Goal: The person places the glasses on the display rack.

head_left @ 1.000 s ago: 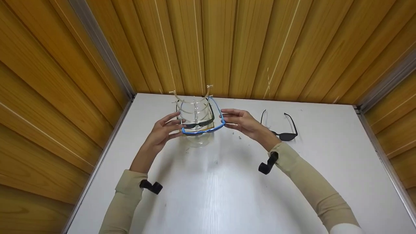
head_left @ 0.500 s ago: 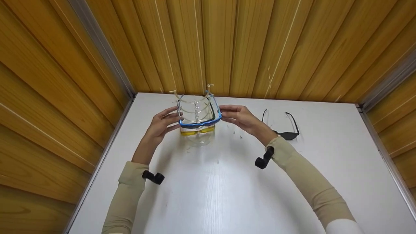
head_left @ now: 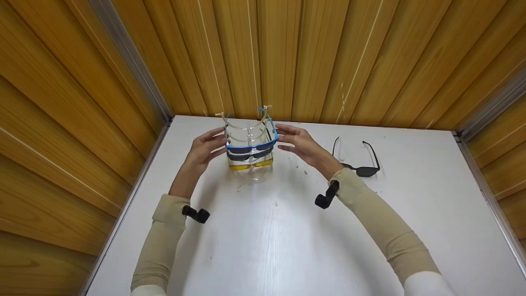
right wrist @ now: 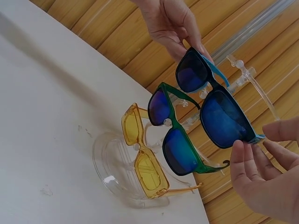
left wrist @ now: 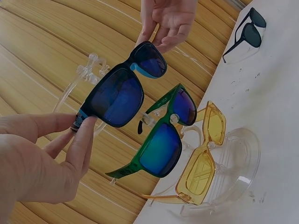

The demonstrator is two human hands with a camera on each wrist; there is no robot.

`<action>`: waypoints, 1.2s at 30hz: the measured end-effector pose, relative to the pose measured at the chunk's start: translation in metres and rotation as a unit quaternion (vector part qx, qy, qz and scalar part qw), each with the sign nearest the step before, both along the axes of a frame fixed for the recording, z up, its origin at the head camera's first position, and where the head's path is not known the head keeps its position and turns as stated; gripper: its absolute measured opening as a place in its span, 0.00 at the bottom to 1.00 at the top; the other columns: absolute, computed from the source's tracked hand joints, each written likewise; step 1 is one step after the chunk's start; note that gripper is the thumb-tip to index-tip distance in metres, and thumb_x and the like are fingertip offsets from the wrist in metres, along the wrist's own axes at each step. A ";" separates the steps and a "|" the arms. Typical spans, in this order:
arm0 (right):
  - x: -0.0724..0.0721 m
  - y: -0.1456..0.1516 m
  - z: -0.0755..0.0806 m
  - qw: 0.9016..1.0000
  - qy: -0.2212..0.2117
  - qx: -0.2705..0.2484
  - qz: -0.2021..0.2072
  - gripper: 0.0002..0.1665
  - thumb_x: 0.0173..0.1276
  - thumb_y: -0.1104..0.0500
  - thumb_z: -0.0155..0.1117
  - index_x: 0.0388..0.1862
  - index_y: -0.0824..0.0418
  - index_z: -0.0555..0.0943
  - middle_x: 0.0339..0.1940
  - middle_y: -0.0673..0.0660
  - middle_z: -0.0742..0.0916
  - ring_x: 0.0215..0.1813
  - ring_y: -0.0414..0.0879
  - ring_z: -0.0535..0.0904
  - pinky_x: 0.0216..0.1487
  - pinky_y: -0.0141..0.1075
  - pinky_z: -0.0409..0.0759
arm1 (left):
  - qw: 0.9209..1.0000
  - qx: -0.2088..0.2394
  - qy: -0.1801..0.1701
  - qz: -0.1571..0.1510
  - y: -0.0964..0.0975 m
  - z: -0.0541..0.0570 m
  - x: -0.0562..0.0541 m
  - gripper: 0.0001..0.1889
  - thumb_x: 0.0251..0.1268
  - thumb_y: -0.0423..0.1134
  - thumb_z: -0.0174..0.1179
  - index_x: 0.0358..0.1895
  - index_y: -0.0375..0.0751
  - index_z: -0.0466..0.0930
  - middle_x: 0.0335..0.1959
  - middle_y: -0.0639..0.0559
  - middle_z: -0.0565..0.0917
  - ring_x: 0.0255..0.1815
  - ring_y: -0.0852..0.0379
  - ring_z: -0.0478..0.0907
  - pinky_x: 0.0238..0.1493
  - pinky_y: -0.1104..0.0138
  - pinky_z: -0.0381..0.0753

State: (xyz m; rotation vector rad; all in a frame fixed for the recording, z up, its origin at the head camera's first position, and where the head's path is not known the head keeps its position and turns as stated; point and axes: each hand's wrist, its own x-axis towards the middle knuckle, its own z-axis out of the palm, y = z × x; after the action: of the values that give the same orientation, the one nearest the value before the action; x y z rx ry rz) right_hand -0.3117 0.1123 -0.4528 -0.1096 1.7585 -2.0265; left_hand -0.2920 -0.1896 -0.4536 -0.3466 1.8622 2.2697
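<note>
Blue-framed sunglasses (head_left: 240,150) with dark blue lenses are at the upper tiers of a clear display stand (left wrist: 247,161). My left hand (head_left: 203,151) pinches one hinge corner of them. At the opposite corner my right hand (head_left: 304,144) pinches the frame, fingers and thumb on the temple in the right wrist view. Below them, green-framed sunglasses (right wrist: 180,151) with mirrored lenses rest on the stand. Lower still sit yellow glasses (left wrist: 200,172), above the round base. Whether the blue pair touches the stand is hard to tell.
Black sunglasses (head_left: 365,171) lie on the white table (head_left: 263,238) to the right, their temples unfolded toward the back. A wooden slatted wall (head_left: 275,57) rises close behind the stand. Small specks mark the tabletop near the stand's base.
Both hands have raised the blue sunglasses and moved them back toward the stand, from in front of the lower pairs to above the green ones. Those lower pairs are now uncovered.
</note>
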 end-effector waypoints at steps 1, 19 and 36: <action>0.000 -0.002 0.000 1.000 -0.001 -0.003 -0.001 0.32 0.79 0.65 0.54 0.79 0.62 0.63 0.79 0.62 0.71 0.72 0.52 0.73 0.77 0.47 0.71 | 1.000 0.000 -0.003 0.003 -0.001 0.000 -0.002 0.27 0.70 0.27 0.62 0.71 0.40 0.73 0.53 0.49 0.81 0.57 0.52 0.83 0.57 0.66 0.87; -0.003 -0.010 -0.007 1.000 -0.015 -0.007 0.003 0.33 0.79 0.64 0.53 0.81 0.61 0.62 0.82 0.57 0.66 0.81 0.53 0.64 0.79 0.48 0.68 | 1.000 -0.007 -0.011 0.029 -0.002 -0.008 -0.010 0.24 0.71 0.31 0.63 0.69 0.39 0.76 0.54 0.48 0.82 0.52 0.56 0.84 0.58 0.66 0.86; 0.002 -0.001 -0.010 1.000 -0.013 -0.012 0.010 0.35 0.79 0.65 0.53 0.82 0.63 0.59 0.81 0.61 0.67 0.80 0.54 0.64 0.80 0.48 0.67 | 1.000 -0.023 -0.009 0.000 -0.003 -0.011 -0.004 0.25 0.72 0.33 0.63 0.70 0.41 0.75 0.51 0.49 0.83 0.53 0.55 0.84 0.61 0.64 0.84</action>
State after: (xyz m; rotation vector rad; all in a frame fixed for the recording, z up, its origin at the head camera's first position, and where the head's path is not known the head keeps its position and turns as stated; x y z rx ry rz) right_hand -0.3099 0.1110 -0.4629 -0.1074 1.7118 -2.0267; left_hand -0.2963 -0.1928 -0.4650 -0.3710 1.9073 2.2202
